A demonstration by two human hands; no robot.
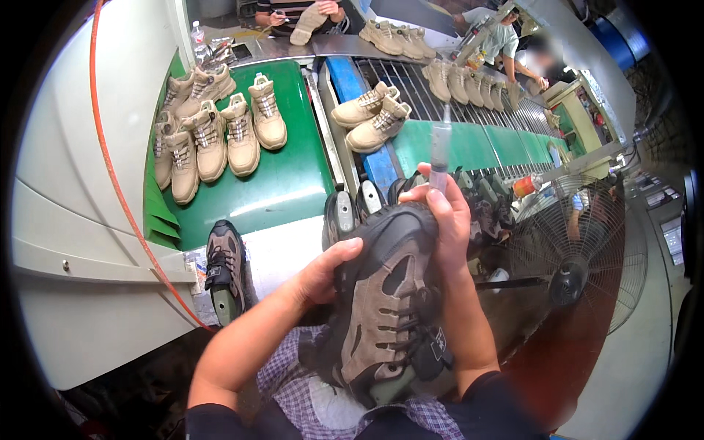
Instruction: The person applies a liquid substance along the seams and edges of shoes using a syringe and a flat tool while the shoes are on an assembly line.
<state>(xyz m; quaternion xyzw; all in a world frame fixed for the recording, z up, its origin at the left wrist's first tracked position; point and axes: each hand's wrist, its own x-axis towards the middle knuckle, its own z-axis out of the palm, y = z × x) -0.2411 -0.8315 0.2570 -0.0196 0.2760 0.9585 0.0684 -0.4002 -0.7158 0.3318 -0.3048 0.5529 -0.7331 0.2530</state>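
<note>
Far left of the frame: a pale curved machine housing [81, 220] with a thin orange cable [110, 169] running down across it. Upper left: a green conveyor belt [279, 183] carrying a cluster of beige lace-up boots [213, 132], laid toe-down in loose rows. Lower left of centre: a single dark brown shoe [226, 268] lying on a pale ledge just below the belt's edge.

Centre: the left hand [323, 271] enters from the lower edge, its fingers closed around the toe and sole edge of a brown-and-black hiking shoe [389, 308]. The shoe is held upright over the person's lap, toe toward the top of the frame, laces facing the camera, heel resting against a checked cloth [293, 381]. Just right of centre: the right hand [447, 220] is clamped together on a clear syringe [438, 158], thumb and fingers pinching the barrel; the syringe stands nearly vertical with its lower end at the shoe's toe, where the hand also touches the sole.

Upper centre: two beige boots [370, 114] lying on a blue strip beside a metal roller track [440, 95], with further beige boots lined up along it. Upper right: another person in a light shirt [499, 40] at the line. Right: a large round wire-guard fan [572, 257] standing near the red-brown floor.
</note>
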